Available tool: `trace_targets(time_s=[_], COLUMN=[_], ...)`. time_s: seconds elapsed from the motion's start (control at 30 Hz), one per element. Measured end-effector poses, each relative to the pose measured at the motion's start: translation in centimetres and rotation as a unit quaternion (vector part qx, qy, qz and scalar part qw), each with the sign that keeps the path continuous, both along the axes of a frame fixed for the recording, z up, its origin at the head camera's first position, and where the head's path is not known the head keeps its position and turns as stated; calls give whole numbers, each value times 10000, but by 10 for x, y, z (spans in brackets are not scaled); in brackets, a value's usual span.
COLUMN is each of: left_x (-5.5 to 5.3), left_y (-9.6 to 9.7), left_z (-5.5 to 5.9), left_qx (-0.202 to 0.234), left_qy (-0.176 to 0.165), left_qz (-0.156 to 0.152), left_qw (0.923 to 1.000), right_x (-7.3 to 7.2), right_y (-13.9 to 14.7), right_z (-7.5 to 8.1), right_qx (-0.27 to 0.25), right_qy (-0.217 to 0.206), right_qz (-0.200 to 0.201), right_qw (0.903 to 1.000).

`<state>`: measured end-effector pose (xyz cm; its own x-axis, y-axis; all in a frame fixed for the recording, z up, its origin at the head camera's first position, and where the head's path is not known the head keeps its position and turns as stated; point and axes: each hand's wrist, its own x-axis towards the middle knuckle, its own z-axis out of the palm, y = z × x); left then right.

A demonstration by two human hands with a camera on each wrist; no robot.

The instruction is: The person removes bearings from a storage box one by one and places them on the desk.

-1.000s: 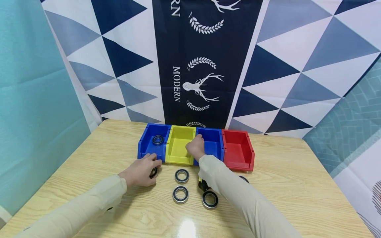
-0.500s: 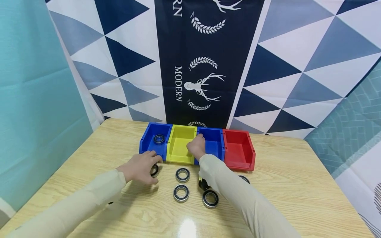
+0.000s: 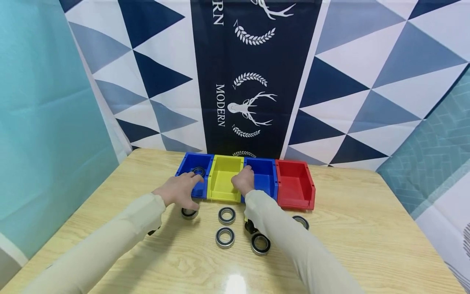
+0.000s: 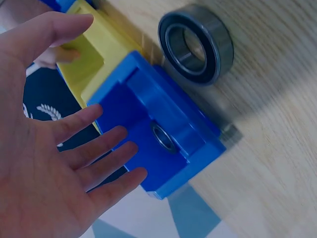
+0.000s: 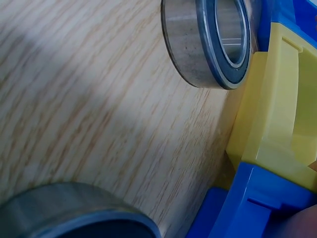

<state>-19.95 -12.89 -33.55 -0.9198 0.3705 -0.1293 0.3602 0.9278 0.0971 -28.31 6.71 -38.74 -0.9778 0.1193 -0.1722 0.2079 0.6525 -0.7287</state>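
My left hand (image 3: 181,188) hovers palm down over the front of the left blue storage bin (image 4: 193,171), fingers spread and holding nothing. Inside that bin lies a bearing (image 4: 163,137), a steel ring with a dark seal. Another bearing (image 3: 189,213) rests on the table just in front, under my thumb in the head view. My right hand (image 3: 244,180) grips the side walls where the yellow bin (image 3: 224,179) meets the second blue bin (image 3: 263,175). Its thumb shows on the yellow side; its fingertips are largely hidden.
A red bin (image 3: 293,183) ends the row at right. Before the bins lie more bearings: one (image 3: 227,215) behind another (image 3: 225,237), one (image 3: 260,244) by my right sleeve, one (image 3: 301,222) partly behind it. A patterned cloth (image 3: 242,81) hangs behind the table.
My left hand has moved off the front left bearing, up and forward over the left blue bin, its fingers opening wider. That bearing stays on the table. The right hand holds its place.
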Motion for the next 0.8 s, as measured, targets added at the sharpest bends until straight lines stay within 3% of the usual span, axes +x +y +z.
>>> trace_targets(time_s=[0.4, 0.8], left_x=[-32, -62], left_y=[-7, -4], left_z=[5, -1], left_qx=[207, 163], left_qy=[-288, -426], left_qz=[465, 689], left_qw=[9983, 9966], right_x=[0, 6], right_y=[2, 1], right_z=[0, -1], right_qx=[-71, -80], right_qy=[34, 68], right_qz=[-24, -48], right_qw=[10000, 9999])
